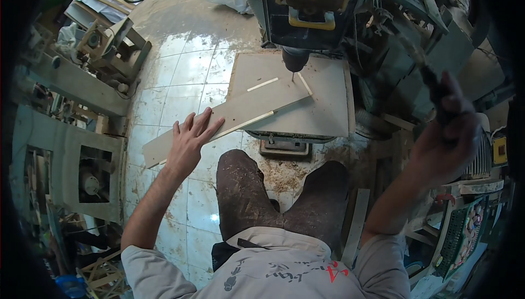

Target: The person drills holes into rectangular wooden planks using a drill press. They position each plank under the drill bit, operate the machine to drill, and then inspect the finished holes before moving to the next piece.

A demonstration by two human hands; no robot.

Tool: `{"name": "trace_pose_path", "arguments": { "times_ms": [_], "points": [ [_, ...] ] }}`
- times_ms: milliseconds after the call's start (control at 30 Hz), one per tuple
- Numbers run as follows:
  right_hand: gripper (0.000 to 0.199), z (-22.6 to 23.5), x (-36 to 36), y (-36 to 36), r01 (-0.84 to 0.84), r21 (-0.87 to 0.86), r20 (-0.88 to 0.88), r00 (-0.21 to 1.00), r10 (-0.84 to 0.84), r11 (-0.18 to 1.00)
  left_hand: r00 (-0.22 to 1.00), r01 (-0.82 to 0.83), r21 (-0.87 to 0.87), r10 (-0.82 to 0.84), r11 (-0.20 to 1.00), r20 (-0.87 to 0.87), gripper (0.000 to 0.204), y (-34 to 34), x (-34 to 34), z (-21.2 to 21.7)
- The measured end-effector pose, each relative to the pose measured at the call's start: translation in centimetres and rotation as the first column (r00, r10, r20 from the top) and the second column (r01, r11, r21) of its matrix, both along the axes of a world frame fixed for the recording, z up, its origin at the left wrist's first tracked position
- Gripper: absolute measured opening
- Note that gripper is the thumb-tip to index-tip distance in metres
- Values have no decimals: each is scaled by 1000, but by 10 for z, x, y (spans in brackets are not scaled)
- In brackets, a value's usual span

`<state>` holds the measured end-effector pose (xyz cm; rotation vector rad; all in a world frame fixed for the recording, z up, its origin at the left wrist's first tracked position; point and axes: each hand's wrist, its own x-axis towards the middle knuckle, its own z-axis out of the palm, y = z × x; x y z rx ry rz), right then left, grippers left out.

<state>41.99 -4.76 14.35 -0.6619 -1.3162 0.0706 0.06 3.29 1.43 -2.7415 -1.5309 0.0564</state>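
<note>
Pressing flat on a long, thin wooden board [235, 114], left hand [188, 140] has fingers spread, palm down near the board's left end. Board lies slanted across the square drill table [328, 107], overhanging its left edge; one board only. Right hand [445, 135] is clenched round a dark lever [424, 72], blurred. One drill chuck [294, 58] hangs over the board's far end. Sawdust covers the glossy tile floor [180, 74].
</note>
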Motion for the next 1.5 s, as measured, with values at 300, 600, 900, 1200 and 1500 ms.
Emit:
{"name": "trace_pose_path", "arguments": {
  "times_ms": [300, 600, 900, 1200, 1500],
  "points": [
    [39, -42, -21, 6, 213, 105, 19, 976, -216, 971, 1000, 2, 14, -2, 1000, -1, 82, -3, 0, 1],
    [30, 102, 32, 51, 748, 143, 416, 548, -725, 648, 999, 38, 73, -40, 997, 29, 83, -2, -6, -4],
    [39, 115, -10, 107, 635, 140, 272, 714, -646, 760, 999, 7, 44, -8, 999, 32, 88, -18, -4, -5],
    [64, -193, -208, -71, -429, -903, -315, 594, 740, -40, 988, 101, -66, -108, 993, -111, 90, -62, 40, 4],
    [27, -214, -298, -87, -732, -678, -589, 598, 544, 71, 997, -57, -174, 66, 983, 48, 77, -77, 90, 11]
  ]
}}
